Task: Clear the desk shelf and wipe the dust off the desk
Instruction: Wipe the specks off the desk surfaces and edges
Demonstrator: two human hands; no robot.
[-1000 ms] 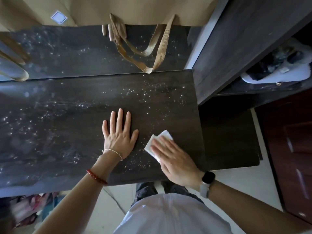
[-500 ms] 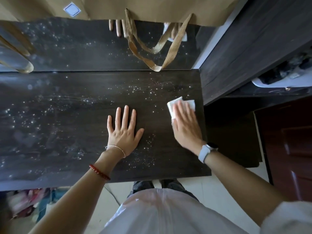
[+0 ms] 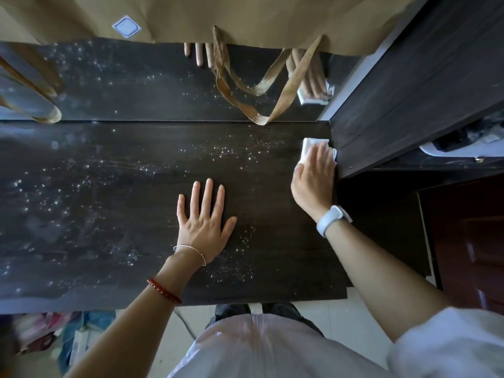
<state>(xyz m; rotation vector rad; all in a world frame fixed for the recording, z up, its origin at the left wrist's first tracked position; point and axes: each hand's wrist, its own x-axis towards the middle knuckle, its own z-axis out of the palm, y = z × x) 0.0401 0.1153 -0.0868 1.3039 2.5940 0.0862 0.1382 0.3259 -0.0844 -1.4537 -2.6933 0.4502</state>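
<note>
My left hand lies flat on the desk, palm down, fingers straight and a little spread, thumb out toward 3 o'clock; it holds nothing. It sits close to the middle of the dark top, slightly toward 5 o'clock. A thin chain bracelet crosses that wrist, and a red bead bracelet sits lower on the forearm toward 7 o'clock.

My right hand is out at 3 o'clock from the left one and a bit farther up, at the desk's right edge. Its fingers are straight and together, pressing a white tissue flat against the wood. The tissue shows above and beside my fingertips, and its far corner is just beside the dark side panel that rises at 2 o'clock. A white watch is on that wrist.

Pale dust specks are scattered over the desk, thick toward 9 o'clock and in a band at 12 o'clock from my left hand, with a smaller patch at 5 o'clock from it. The strip between my two hands looks darker.

At 12 o'clock the glossy back panel mirrors my fingers and the tissue. A tan paper bag stands above it, its woven handles hanging down to touch the desk's back edge. At 3 o'clock, behind the side panel, a white object with something dark on it is too blurred to tell.
</note>
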